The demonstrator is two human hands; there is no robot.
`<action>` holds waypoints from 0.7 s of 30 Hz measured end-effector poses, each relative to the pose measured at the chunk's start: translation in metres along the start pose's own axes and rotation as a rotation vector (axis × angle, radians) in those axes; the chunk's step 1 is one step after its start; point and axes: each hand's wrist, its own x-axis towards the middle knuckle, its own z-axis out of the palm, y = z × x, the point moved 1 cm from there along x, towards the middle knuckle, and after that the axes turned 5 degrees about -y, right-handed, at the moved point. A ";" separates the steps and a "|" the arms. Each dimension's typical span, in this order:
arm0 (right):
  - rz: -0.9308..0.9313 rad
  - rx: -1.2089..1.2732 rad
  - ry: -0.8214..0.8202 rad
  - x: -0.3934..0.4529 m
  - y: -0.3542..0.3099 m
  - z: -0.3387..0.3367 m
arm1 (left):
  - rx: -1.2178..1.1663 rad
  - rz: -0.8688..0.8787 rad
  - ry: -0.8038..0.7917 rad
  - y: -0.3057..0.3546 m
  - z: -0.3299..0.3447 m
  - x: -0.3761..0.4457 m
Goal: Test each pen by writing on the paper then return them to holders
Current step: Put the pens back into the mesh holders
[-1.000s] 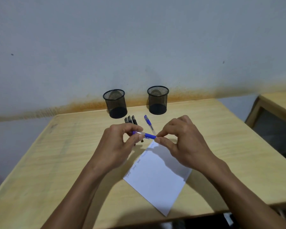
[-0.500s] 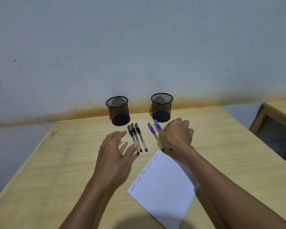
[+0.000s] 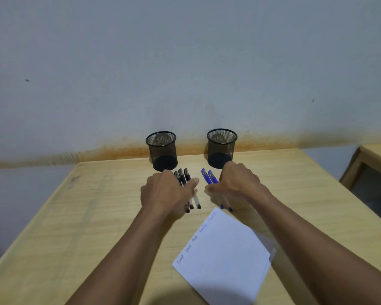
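Three black pens [image 3: 196,200] lie side by side on the wooden table [image 3: 97,216], caps toward the left black mesh holder [image 3: 162,150]. My left hand [image 3: 165,192] lies over their middles, thumb spread to their right. Two blue pens [image 3: 208,177] lie just in front of the right mesh holder [image 3: 222,148]. My right hand [image 3: 238,181] covers their barrels, thumb on their left side. All pens still rest flat on the table. Both holders stand empty. The white paper [image 3: 224,256], with small written words along its left edge, lies in front of the pens.
The table's back edge meets a grey wall with a rusty stain along its foot. A second wooden table [image 3: 374,168] stands at the right, across a gap. The paper's near corner reaches the table's front edge.
One second ago both hands held a blue pen above the paper. That pen now lies beside the other blue one, and each hand has come down over its group of pens.
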 end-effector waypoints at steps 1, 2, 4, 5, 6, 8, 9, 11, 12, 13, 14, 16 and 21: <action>0.000 -0.047 -0.040 0.002 -0.004 -0.002 | 0.036 -0.014 -0.057 0.008 0.000 0.008; -0.002 -0.096 -0.069 0.004 -0.007 -0.005 | 0.068 -0.024 -0.111 0.015 0.001 0.014; -0.025 -0.172 -0.105 0.009 -0.014 -0.010 | 0.120 -0.038 -0.181 0.025 0.003 0.025; -0.042 -0.201 -0.122 0.012 -0.017 -0.013 | 0.130 -0.045 -0.193 0.028 0.004 0.030; -0.057 -0.230 -0.138 0.015 -0.020 -0.016 | 0.128 -0.054 -0.198 0.031 0.006 0.034; -0.081 -0.286 -0.161 0.019 -0.024 -0.018 | 0.126 -0.061 -0.202 0.035 0.008 0.041; -0.095 -0.325 -0.163 0.020 -0.025 -0.018 | 0.139 -0.052 -0.203 0.037 0.010 0.044; -0.132 -0.414 -0.139 0.021 -0.025 -0.016 | 0.196 -0.022 -0.213 0.038 0.016 0.048; -0.155 -0.442 -0.126 0.022 -0.024 -0.014 | 0.233 -0.009 -0.221 0.038 0.020 0.049; -0.177 -0.460 -0.122 0.022 -0.024 -0.013 | 0.269 0.005 -0.220 0.036 0.025 0.049; -0.191 -0.472 -0.134 0.021 -0.022 -0.012 | 0.285 0.010 -0.209 0.034 0.028 0.049; -0.204 -0.490 -0.188 0.019 -0.020 -0.013 | 0.239 -0.003 -0.169 0.028 0.032 0.047; -0.214 -0.390 -0.183 0.006 -0.007 -0.039 | -0.467 0.096 -0.035 0.023 0.017 0.045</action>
